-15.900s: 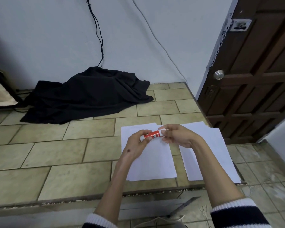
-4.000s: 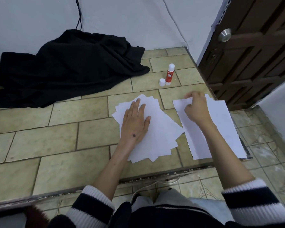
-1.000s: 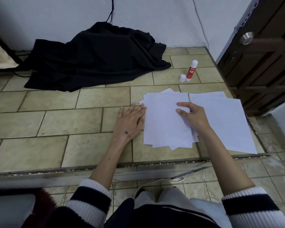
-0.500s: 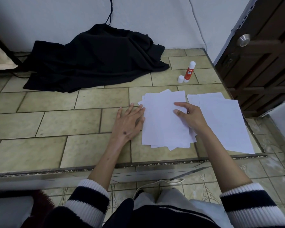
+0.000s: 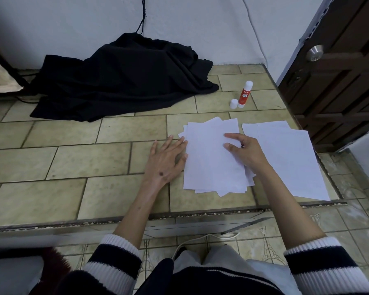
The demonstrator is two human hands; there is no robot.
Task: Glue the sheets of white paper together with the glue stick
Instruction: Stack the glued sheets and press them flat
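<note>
While the left hand (image 5: 165, 161) is lying flat on the tiled floor (image 5: 73, 145), fingers straight and touching the left edge of the fanned stack of white sheets (image 5: 209, 167), the right hand (image 5: 246, 153) is resting on that stack — fingers loosely bent, gripping nothing. A second pile of sheets (image 5: 290, 162) is lying just beside it, toward the floor's right edge. The glue stick (image 5: 244, 94) is standing upright beyond them, near the far right corner — its cap (image 5: 233, 103) sitting just beside it.

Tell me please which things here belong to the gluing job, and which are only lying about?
For the job:
- fanned pile of white paper sheets
- second white paper pile
- upright red-and-white glue stick
- small white cap

Lying about:
- crumpled black cloth
- black cable
- white cord
</note>
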